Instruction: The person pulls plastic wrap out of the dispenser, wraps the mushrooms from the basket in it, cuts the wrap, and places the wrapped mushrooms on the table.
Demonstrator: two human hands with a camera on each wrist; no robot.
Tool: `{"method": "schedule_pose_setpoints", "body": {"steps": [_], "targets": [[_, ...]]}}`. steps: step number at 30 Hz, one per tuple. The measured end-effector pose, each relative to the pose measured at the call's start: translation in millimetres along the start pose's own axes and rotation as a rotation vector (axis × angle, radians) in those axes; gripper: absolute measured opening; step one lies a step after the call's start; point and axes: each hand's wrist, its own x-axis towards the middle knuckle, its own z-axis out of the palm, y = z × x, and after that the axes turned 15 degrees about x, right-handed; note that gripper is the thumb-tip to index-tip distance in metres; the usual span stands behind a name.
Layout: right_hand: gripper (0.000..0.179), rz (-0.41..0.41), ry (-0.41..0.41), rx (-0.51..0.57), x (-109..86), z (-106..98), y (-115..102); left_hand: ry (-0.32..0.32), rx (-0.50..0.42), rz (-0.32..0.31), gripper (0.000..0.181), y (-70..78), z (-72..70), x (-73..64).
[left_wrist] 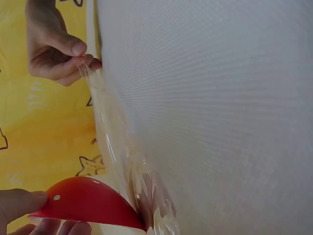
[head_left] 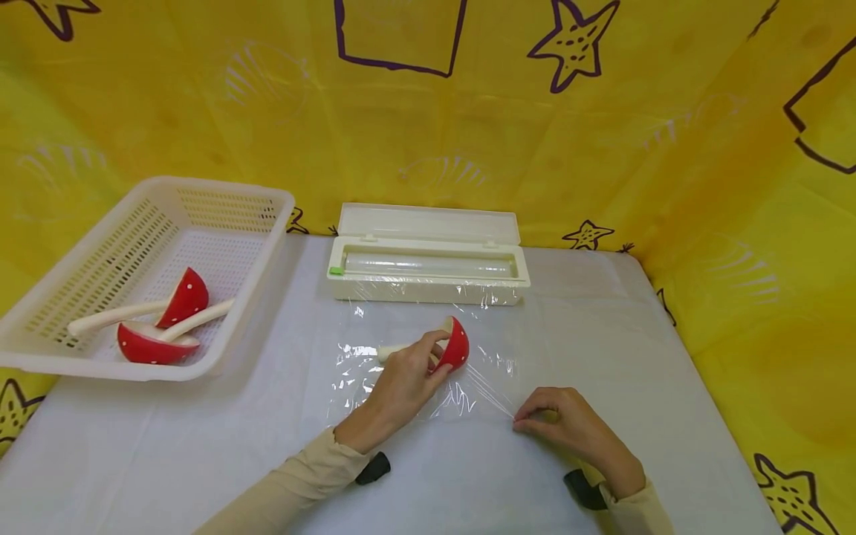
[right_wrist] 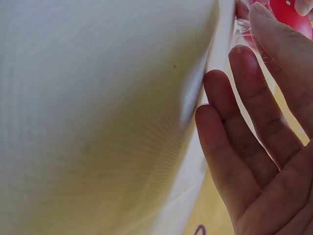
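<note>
My left grip (head_left: 403,380) holds the ladle (head_left: 458,345), long axis crosswise, handle (head_left: 386,352) leftward; my right grip (head_left: 571,422) pinches film (head_left: 460,401).

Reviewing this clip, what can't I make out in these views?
Head: the mid-handle of the held red ladle, hidden by the left grip.
Head: the white basket's left end, cut off by the left edge.
Left wrist: the plastic film's lower part, cut off by the bottom edge.
Right wrist: most of the right grip's index finger, hidden behind its thumb.
</note>
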Motion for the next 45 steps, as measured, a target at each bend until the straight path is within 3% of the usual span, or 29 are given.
{"method": "schedule_pose_setpoints", "body": {"steps": [12,19,25,30,39,42,45], "targets": [[0.010,0.003,0.011,-0.023,-0.4,1.3,0.8,-0.087,0.020,-0.034,0.039,-0.7,3.1,-2.9],[0.013,0.051,0.020,-0.041,-1.3,1.8,1.0,-0.096,0.051,0.001,0.025,-1.9,3.3,-4.8],[0.015,0.044,0.027,-0.046,-1.4,2.0,1.7,-0.103,0.066,0.020,0.019,-2.3,3.6,-7.5],[0.015,0.022,0.029,-0.039,-1.5,2.2,1.7,-0.073,0.097,0.066,0.009,-1.8,3.1,-8.2],[0.013,0.012,0.023,-0.014,-2.3,1.9,2.1,0.077,0.119,0.113,0.010,-4.8,4.9,-7.5],[0.011,0.013,0.024,-0.015,-2.3,1.7,2.5,0.069,0.123,0.104,0.010,-5.8,6.0,-7.2],[0.010,0.013,0.025,-0.015,-2.5,1.6,2.9,0.014,0.124,0.077,0.008,-6.3,7.6,-7.9]]}}
